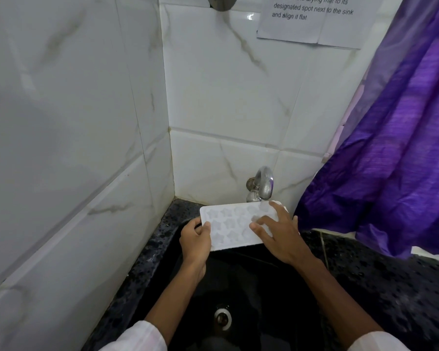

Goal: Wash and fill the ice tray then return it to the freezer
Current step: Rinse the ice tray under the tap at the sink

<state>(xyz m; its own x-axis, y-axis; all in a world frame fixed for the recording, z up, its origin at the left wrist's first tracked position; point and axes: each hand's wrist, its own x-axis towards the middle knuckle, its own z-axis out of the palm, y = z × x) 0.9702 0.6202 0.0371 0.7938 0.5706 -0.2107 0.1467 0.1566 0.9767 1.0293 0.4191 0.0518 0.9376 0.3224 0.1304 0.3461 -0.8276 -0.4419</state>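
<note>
Over the black sink (238, 279), one white ice tray (228, 229) (star-shaped pockets) is held right under the one tap (263, 183), with what looks like water hitting its far corner. Two hands on it: left hand (195, 239) pinches the left edge, thumb on top, right hand (280, 236) lies flat on the right part, fingers spread. Speckled dark counter (390, 287), white marble-look tiles (226, 97), one purple curtain (395, 148), one printed note (312, 19).
</note>
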